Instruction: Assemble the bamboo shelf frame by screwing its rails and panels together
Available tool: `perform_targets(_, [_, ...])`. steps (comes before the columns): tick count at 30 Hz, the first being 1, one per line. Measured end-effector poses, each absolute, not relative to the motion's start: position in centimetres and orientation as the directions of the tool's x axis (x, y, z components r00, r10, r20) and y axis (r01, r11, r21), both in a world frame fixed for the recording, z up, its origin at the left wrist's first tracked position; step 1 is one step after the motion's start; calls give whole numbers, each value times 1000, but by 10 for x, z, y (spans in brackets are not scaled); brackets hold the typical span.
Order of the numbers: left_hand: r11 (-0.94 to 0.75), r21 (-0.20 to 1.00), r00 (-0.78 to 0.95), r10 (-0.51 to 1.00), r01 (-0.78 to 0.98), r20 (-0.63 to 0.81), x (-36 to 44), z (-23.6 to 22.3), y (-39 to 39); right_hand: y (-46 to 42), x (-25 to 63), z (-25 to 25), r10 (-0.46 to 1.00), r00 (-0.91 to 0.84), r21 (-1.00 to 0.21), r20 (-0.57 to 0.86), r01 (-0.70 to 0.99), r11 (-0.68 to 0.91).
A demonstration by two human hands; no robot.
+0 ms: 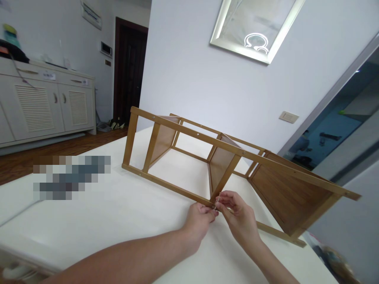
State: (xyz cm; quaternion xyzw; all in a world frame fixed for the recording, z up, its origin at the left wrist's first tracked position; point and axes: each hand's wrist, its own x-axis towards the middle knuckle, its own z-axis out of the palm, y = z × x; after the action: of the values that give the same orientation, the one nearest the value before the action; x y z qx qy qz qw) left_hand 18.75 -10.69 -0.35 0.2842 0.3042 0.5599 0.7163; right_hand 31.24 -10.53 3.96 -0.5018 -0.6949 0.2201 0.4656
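A wooden shelf rack lies on its side on a white table, with several slatless panels set between its long rails. My right hand is closed in a pinch on a thin shiny metal piece, at the joint between the near lower rail and the middle shelf panel. Whether that piece is a key or a fastener is too small to tell. Just left of it, my left hand is closed with its fingertips against the same joint. What those fingertips hold is hidden.
A blurred-out dark object lies on the table's left side, and a pale cable runs from it. The rack's right end reaches past the table edge. A white cabinet stands at the far left; a wall rises behind the rack.
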Motion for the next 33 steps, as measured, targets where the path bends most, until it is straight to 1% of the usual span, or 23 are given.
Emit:
perform_targets(4, [209,745,177,977,-633,-123,189,-5,-106,-105,312,45,894,-80,-740,441,532,412])
perform_targets(11, [190,748,164,980,-637,-109,190,-6,-105,-104,312,40,913,-54,-801,404,460,382])
perform_targets(18, [192,737,159,980,-648,-116,191,-8,-105,-104,315,45,903,-142,-737,406,534,415])
perform_targets(21, [185,732,175,980,-655,-91,190,-6,-107,-105,317,45,901,-165,-721,401,550,422])
perform_targets(23, [176,731,181,981,-660,-73,189,-4,-108,-105,317,44,905,-165,-724,391,552,414])
perform_targets(29, [179,745,158,982,-643,-101,188,-3,-109,-108,311,42,923,-197,-770,331,508,385])
perform_targets(31, [181,741,164,982,-647,-97,187,-3,-109,-110,310,42,921,-188,-750,342,535,388])
perform_targets(33, [182,731,166,982,-657,-94,187,-3,-109,-111,310,40,904,-181,-692,388,590,416])
